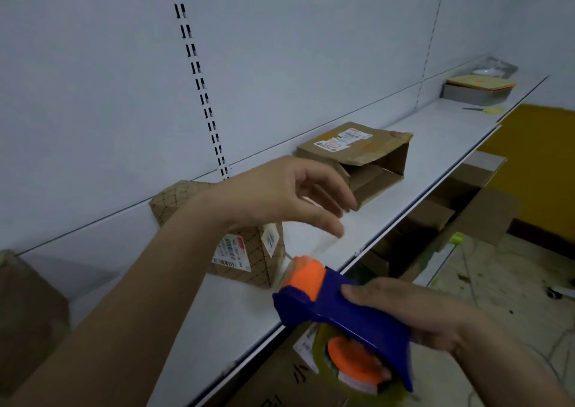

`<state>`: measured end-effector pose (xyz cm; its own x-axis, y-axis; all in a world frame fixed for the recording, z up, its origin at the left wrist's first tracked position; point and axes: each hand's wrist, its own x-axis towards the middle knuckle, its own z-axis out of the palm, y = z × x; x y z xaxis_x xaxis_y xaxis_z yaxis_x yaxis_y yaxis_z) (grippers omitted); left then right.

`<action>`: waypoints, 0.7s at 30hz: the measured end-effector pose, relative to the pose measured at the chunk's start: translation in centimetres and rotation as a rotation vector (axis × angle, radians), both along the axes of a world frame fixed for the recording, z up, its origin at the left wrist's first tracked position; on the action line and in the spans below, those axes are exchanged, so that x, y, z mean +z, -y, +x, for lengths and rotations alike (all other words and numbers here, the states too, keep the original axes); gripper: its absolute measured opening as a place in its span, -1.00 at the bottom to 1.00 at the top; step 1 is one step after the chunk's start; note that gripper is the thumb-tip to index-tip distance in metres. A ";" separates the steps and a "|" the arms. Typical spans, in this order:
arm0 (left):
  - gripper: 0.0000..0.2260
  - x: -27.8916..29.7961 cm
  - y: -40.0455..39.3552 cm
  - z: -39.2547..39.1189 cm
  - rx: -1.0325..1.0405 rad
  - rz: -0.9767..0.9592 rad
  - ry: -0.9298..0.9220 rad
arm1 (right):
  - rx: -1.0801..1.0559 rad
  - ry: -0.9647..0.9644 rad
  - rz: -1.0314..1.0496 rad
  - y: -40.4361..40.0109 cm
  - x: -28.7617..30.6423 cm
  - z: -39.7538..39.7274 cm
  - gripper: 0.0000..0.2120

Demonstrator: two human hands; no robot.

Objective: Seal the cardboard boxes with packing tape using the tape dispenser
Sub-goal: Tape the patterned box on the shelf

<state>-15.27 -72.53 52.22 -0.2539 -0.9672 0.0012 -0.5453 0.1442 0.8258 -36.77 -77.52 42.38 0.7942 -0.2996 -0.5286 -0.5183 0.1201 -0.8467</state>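
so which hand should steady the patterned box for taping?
Left. The left hand hovers over the patterned box, pulling the tape strip; the right hand grips the tape dispenser.
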 end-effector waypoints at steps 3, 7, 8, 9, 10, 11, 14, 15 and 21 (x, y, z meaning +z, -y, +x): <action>-0.62 -1.0 0.6 -1.4 -0.092 0.162 0.226 | 0.073 0.006 -0.057 1.0 0.2 -0.2 -0.58; -0.54 -1.7 1.4 -2.9 -0.169 0.269 0.431 | 0.136 0.073 -0.069 1.5 0.4 -0.8 -0.36; -0.53 -1.6 1.6 -3.3 -0.191 0.282 0.466 | 0.159 0.086 -0.077 1.6 0.4 -0.8 -0.28; -0.51 -1.6 1.8 -3.7 -0.214 0.289 0.505 | 0.182 0.082 -0.085 1.4 0.5 -0.9 -0.23; -0.49 -1.5 2.0 -4.0 -0.234 0.290 0.548 | 0.195 0.082 -0.097 1.4 0.5 -0.8 -0.20; -0.47 -1.4 2.3 -4.4 -0.255 0.290 0.594 | 0.206 0.074 -0.104 1.3 0.5 -0.8 -0.19; -0.40 -1.5 3.0 -5.0 -0.299 0.294 0.719 | 0.185 0.040 -0.136 0.9 0.3 -0.5 -0.31; -0.37 -1.6 3.2 -5.1 -0.308 0.291 0.747 | 0.162 0.017 -0.158 0.7 0.3 -0.4 -0.39; -0.29 -2.0 3.7 -5.1 -0.282 0.278 0.821 | 0.096 -0.003 -0.249 0.1 -0.1 -0.4 -0.58</action>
